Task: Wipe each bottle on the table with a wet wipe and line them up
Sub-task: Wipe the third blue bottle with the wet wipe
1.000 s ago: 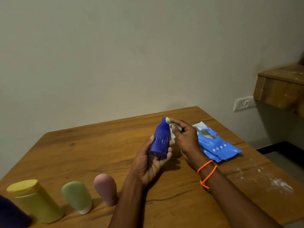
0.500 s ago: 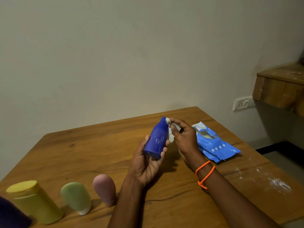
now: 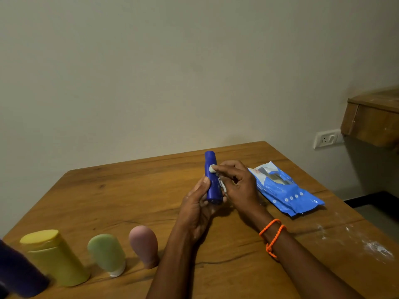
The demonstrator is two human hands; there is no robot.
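Above the middle of the wooden table point(image 3: 121, 197), a person's left hand point(image 3: 197, 209) grips a blue bottle point(image 3: 212, 178) by its lower end, thumb and fingers curled round it, while the right hand point(image 3: 236, 186) pinches a small wad of wet wipe point(image 3: 212, 168) between thumb and forefinger and presses it against the bottle's upper side. The bottle now stands almost upright; half a second ago it leaned left with the wipe at its very tip, so the wipe has come down from the top onto the body, a sign that the wiping of this bottle is under way but probably not done. Along the near left edge of the table stand a yellow bottle point(image 3: 55, 257), a green bottle point(image 3: 106, 253) and a pink bottle point(image 3: 144, 244) in a row, with a dark bottle point(image 3: 18, 275) blurred at the near left corner; they have not moved. These look already lined up, which would leave the blue one as the last to join them, likely beside the pink. Toward the right edge lies the blue wipe pack point(image 3: 285, 190), its flap open, just beside the right hand. White smears point(image 3: 377, 249) mark the near right corner. An orange cord point(image 3: 273, 236) circles the right wrist.
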